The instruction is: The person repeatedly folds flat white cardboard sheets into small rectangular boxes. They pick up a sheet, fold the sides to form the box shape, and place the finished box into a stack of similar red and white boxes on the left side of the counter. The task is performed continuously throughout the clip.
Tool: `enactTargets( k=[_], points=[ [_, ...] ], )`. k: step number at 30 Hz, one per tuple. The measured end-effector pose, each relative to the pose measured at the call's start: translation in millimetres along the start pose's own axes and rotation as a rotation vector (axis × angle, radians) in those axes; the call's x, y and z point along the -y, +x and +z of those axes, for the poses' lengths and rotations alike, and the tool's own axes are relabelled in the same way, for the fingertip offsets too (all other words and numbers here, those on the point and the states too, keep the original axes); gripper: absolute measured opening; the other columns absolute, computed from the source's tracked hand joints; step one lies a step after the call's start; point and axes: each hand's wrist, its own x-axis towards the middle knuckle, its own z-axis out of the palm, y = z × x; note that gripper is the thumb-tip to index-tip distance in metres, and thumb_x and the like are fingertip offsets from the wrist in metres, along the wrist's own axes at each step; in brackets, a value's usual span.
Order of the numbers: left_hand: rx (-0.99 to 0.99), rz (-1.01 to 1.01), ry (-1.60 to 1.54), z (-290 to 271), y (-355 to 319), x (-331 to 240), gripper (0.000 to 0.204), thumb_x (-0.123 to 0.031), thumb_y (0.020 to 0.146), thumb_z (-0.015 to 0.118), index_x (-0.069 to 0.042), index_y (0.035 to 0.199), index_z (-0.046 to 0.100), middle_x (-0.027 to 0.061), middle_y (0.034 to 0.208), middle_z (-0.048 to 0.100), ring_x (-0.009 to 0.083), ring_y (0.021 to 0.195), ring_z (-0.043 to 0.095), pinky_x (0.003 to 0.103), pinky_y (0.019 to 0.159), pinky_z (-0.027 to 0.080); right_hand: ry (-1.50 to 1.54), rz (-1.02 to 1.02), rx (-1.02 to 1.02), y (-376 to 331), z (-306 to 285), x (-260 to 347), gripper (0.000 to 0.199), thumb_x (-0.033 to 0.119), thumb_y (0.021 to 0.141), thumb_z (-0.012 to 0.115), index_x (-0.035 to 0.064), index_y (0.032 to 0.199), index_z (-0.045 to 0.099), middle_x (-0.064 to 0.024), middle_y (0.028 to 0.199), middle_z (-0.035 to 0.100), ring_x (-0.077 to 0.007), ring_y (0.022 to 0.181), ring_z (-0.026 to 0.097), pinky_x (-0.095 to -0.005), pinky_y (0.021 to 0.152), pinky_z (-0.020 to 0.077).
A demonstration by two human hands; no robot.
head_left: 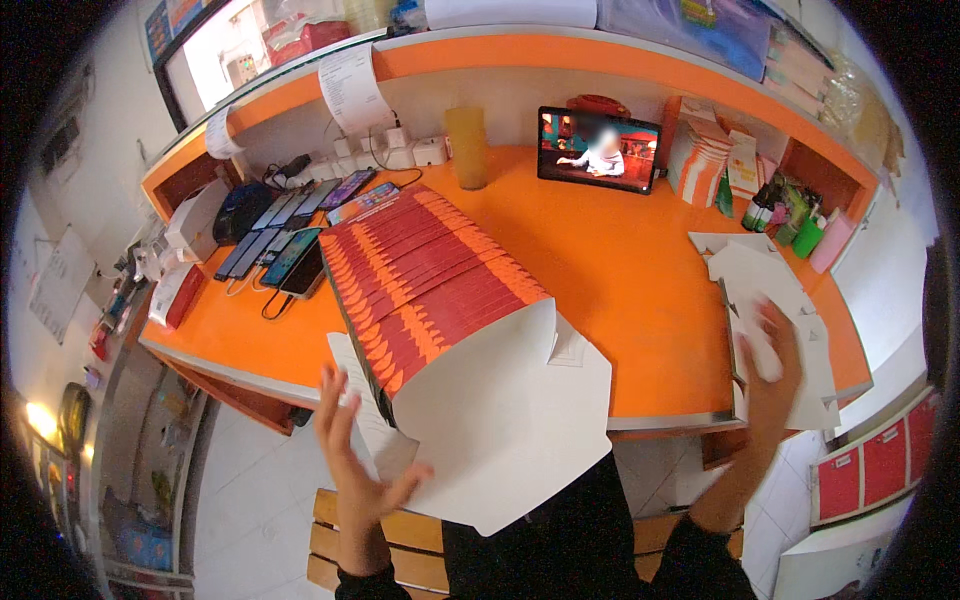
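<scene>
Wide apart are the fingers of the left hand (360, 482), holding nothing that I see, at seven o'clock on the desk (640, 300), if twelve is away from the person. At half past three the right hand (778, 378) is bent over the white pile (752, 262); I cannot tell whether it grips a card. This pile probably lies there for easy reach.

Between the hands, the red stack (430, 275) runs from eleven o'clock towards six, its near end over the desk edge, perhaps to be close to both. Its cards overlap like roof tiles, dark red with jagged orange bands; at the near end a plain white face curves broadly, with cut flaps.

Phones (292, 262) lie at half past nine, which seems to leave the middle for the stack. Farther, a cup (466, 150) stands at eleven, and a tablet (570, 160) at one faces the person, I suppose for watching.
</scene>
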Motion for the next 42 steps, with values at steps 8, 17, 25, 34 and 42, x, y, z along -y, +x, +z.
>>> enactTargets(
  k=[8,17,25,34,42],
  points=[
    [0.547,0.403,-0.474,-5,-29,-57,0.053,-0.05,0.074,0.077,-0.008,0.104,0.068,0.0122,0.114,0.066,0.0264,0.113,0.062,0.052,0.105,0.04,-1.03,0.52,-0.181,-96,-176,-192,0.081,0.056,0.078,0.071,-0.0073,0.126,0.052,-0.0287,0.126,0.054,-0.0418,0.116,0.053,-0.0497,0.098,0.0429],
    [0.726,0.347,-0.669,147,-40,-150,0.046,-0.027,0.08,0.075,-0.01,0.12,0.061,0.0132,0.13,0.054,0.031,0.123,0.051,0.053,0.109,0.035,-0.777,0.389,-0.383,-75,-192,-224,0.061,0.041,0.078,0.077,-0.0039,0.116,0.062,-0.0227,0.102,0.064,-0.034,0.094,0.061,-0.0431,0.085,0.0481],
    [0.638,0.273,-0.492,242,-35,-170,0.052,-0.027,0.086,0.068,-0.002,0.128,0.05,0.0216,0.131,0.047,0.0411,0.127,0.043,0.054,0.11,0.03,-0.983,0.222,-0.469,-39,-189,-208,0.035,0.023,0.083,0.071,0.005,0.112,0.066,-0.0172,0.101,0.063,-0.0315,0.091,0.061,-0.0416,0.081,0.0497],
    [0.778,-0.43,-1.348,269,1,-206,0.052,-0.038,0.094,0.06,0.001,0.126,0.048,0.0182,0.122,0.055,0.0261,0.106,0.059,0.04,0.092,0.049,-0.154,-0.176,-0.54,-10,-136,-101,0.034,0.027,0.098,0.055,-0.0062,0.1,0.064,-0.0257,0.127,0.057,-0.0345,0.112,0.059,-0.0463,0.095,0.0459],
    [0.669,-0.88,-1.865,269,53,-208,0.037,-0.029,0.097,0.056,-0.001,0.123,0.052,0.0084,0.111,0.063,0.0172,0.096,0.064,0.032,0.083,0.053,-0.122,-0.675,0.217,-26,-88,15,0.042,0.007,0.075,0.074,0.022,0.113,0.064,-0.0137,0.119,0.064,-0.0384,0.12,0.055,-0.0538,0.103,0.0402]
  ],
)
